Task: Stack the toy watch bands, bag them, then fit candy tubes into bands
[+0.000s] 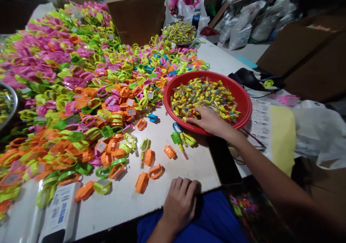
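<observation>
My right hand [209,120] reaches over the near rim of a red basin [247,111]. Its thumb is apart from the fingers, and the fingertips touch a heap of small clear tubes with yellow ends [205,91]. I see nothing held in it. At the table's front edge rests my left hand [180,201], knuckles up and fingers curled together; its palm is hidden. Between the hands and the big pile lie loose plastic toy watches, among them an orange one [169,151] and a green one [175,138]. One tube [183,151] lies beside the green watch.
A large pile of pink, yellow, green and orange toy watches [81,73] covers the table's left side. A phone-like black slab [224,160] lies right of centre. Behind stand a cardboard box [137,19] and another bowl of tubes [180,34]. A white box [61,210] sits front left.
</observation>
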`<move>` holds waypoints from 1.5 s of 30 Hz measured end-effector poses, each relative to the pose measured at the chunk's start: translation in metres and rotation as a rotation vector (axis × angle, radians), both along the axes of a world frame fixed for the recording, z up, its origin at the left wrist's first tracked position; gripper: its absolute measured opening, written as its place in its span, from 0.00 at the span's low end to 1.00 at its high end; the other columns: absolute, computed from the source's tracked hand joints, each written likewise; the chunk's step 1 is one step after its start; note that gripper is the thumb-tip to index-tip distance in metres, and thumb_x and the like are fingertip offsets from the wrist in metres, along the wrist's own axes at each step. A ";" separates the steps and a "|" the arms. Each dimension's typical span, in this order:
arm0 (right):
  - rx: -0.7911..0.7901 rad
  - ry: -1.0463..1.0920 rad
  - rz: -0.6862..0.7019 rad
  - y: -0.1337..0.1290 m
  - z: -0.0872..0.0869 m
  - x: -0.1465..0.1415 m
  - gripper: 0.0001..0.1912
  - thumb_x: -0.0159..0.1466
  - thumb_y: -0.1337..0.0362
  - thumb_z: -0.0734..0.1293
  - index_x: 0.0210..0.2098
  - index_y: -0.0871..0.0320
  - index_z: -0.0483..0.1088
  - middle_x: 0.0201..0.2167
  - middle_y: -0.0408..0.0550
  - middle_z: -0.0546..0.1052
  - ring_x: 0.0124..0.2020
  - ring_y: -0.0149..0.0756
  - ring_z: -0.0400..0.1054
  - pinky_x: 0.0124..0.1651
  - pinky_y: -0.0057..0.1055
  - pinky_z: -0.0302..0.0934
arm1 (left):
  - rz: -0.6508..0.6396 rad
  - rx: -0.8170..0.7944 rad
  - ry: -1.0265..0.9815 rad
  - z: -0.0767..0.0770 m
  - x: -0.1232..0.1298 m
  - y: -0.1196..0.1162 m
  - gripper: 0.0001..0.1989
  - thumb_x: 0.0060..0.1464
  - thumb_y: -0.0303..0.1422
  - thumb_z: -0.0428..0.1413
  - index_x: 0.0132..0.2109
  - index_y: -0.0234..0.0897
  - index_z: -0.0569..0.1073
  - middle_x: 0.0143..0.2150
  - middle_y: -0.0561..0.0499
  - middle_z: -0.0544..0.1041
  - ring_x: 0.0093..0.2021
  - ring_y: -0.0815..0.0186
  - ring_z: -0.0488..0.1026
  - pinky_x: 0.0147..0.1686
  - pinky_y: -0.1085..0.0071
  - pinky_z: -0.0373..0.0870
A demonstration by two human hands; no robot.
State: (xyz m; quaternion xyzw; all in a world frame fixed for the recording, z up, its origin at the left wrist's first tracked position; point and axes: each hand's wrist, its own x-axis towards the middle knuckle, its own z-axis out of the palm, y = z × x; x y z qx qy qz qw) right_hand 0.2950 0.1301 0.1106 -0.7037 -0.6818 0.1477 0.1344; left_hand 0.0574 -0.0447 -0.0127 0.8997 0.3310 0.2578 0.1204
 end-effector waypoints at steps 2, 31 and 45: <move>0.104 0.165 0.017 -0.001 -0.001 0.004 0.16 0.72 0.50 0.67 0.37 0.55 0.70 0.41 0.52 0.80 0.44 0.45 0.74 0.48 0.36 0.63 | -0.003 0.011 0.014 0.000 0.000 0.000 0.19 0.62 0.22 0.52 0.58 0.34 0.70 0.41 0.46 0.77 0.39 0.56 0.69 0.41 0.60 0.68; -0.079 -0.101 -0.177 0.038 0.001 -0.006 0.24 0.68 0.44 0.70 0.29 0.59 0.76 0.33 0.64 0.83 0.38 0.53 0.78 0.38 0.37 0.63 | 0.003 0.048 0.035 -0.001 0.001 0.001 0.18 0.60 0.22 0.54 0.57 0.34 0.70 0.41 0.46 0.76 0.38 0.56 0.70 0.39 0.60 0.67; 0.068 -0.419 0.274 0.031 0.027 0.041 0.17 0.71 0.65 0.66 0.58 0.60 0.72 0.52 0.62 0.81 0.53 0.54 0.75 0.45 0.38 0.63 | 0.006 0.021 0.055 0.002 0.001 0.000 0.17 0.59 0.22 0.54 0.55 0.35 0.70 0.40 0.47 0.76 0.38 0.56 0.69 0.38 0.60 0.69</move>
